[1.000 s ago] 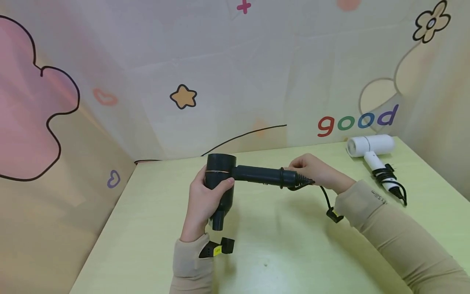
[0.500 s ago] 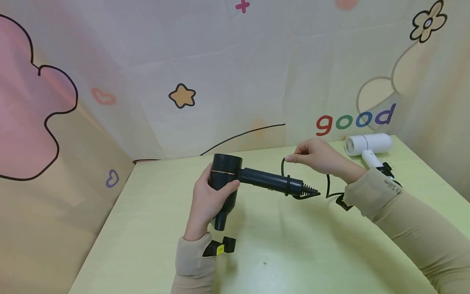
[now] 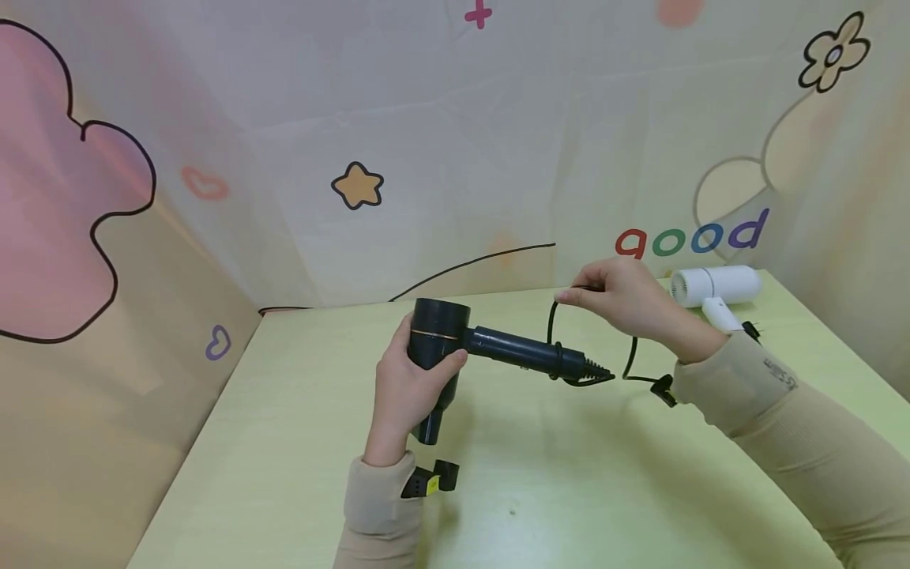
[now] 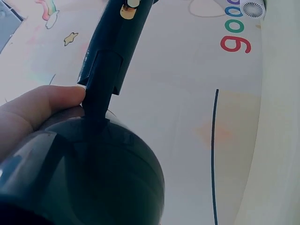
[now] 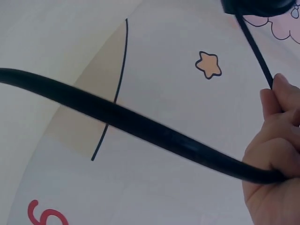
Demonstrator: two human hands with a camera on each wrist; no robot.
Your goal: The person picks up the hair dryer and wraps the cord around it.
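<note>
A black hair dryer [image 3: 439, 336] is held above the table, its handle [image 3: 526, 350] pointing right and slightly down. My left hand [image 3: 408, 379] grips its barrel, thumb across the near side; the left wrist view shows the thumb [image 4: 61, 97] beside the handle joint. To the right, my right hand [image 3: 626, 300] pinches the black power cord [image 3: 551, 320] above the handle's end. One stretch of cord rises from the handle to the fingertips, and another hangs below the palm. In the right wrist view a cord length [image 5: 154, 131] crosses in front of the curled fingers.
A white hair dryer [image 3: 718, 286] lies at the back right of the pale green table [image 3: 284, 474], partly hidden behind the right arm. A printed cloth backdrop [image 3: 441, 158] stands along the rear and sides.
My right hand has left the handle's end and moved up and right, drawing a cord length upward from the handle. The handle now tilts further down to the right.
</note>
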